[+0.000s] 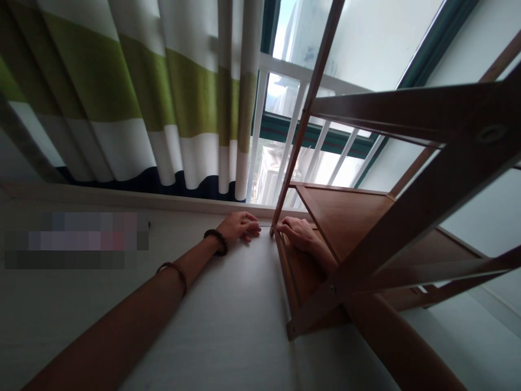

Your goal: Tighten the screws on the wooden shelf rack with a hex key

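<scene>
- Shelf unit (345,214), brown wood, with slatless panels and crossing legs; 3 to 4 o'clock of centre.
- Right hand (299,233), bare; 4 o'clock, within the unit's frame, fingers curled at the foot of the far post (287,179). Grip: cannot tell whether grasping or merely resting.
- Left hand (239,225), bare; 7 o'clock, just beside that foot, fingers bent. Grip: cannot tell; a thin dark line (265,226), too small to identify, spans fingertips and post.
- Beaded bracelet (222,242), dark, left wrist; thin brown band (184,278) farther up the forearm.
- Pale surface (211,336), 6 o'clock, beneath both hands.
- Curtain (191,98), white, green and navy, 10 o'clock.
- White railing (301,68) before a window (305,32), 1 o'clock.
</scene>
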`<action>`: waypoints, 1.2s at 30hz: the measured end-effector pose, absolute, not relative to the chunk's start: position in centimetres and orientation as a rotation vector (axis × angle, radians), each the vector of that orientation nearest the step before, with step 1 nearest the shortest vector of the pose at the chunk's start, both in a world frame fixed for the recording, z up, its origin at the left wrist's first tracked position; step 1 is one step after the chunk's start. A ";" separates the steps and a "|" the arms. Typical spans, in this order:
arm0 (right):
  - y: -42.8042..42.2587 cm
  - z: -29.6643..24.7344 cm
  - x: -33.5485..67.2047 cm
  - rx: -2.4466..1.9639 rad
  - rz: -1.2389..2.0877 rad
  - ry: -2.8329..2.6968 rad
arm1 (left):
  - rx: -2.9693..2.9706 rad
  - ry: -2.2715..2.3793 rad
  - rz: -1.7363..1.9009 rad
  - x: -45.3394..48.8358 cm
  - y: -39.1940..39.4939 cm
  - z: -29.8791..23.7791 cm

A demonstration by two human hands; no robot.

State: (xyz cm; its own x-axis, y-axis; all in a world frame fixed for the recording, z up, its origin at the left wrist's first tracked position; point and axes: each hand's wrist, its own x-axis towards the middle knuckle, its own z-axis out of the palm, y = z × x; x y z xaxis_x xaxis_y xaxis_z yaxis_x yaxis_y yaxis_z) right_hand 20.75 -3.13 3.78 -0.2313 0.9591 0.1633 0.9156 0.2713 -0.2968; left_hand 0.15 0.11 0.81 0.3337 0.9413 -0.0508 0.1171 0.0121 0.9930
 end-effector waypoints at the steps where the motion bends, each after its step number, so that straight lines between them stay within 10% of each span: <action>1: -3.1 3.8 20.7 -1.710 0.220 -2.244 | 1.415 1.056 0.884 0.2 0.1 0.7; 36: -3.0 3.9 20.9 -1.663 0.304 -2.266 | 1.904 1.168 1.083 -0.6 -0.4 0.6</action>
